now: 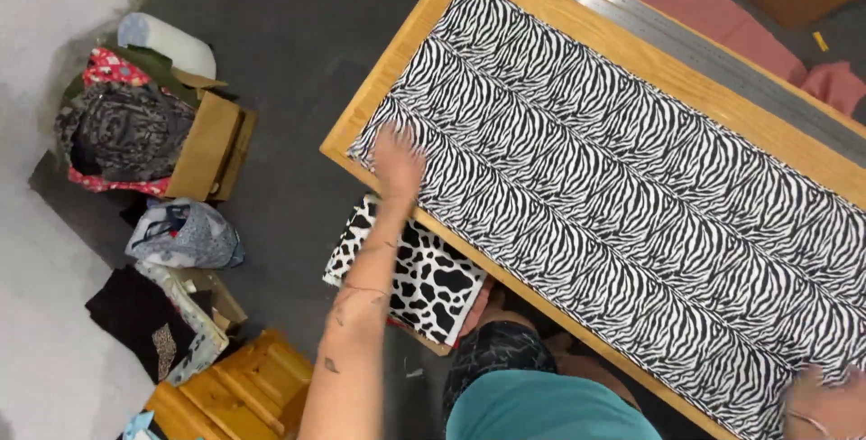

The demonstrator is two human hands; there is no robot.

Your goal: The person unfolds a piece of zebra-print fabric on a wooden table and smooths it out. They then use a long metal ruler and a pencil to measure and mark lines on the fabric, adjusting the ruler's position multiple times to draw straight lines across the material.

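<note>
A long zebra-striped fabric (pixel 613 178) lies spread flat along a wooden table (pixel 397 70). My left hand (pixel 397 158) is stretched out with fingers spread, pressing flat on the fabric's near left corner at the table edge. My right hand (pixel 823 404) rests flat on the fabric's near right end, blurred and partly cut off by the picture's edge. Neither hand holds anything.
A long metal ruler (pixel 722 61) lies along the table's far side, with pink fabric (pixel 722 16) behind it. A cow-patterned fabric piece (pixel 424 277) sits below the table edge. Cardboard boxes of cloth (pixel 144 133), a bag (pixel 185 234) and a wooden stool (pixel 244 395) stand on the floor at left.
</note>
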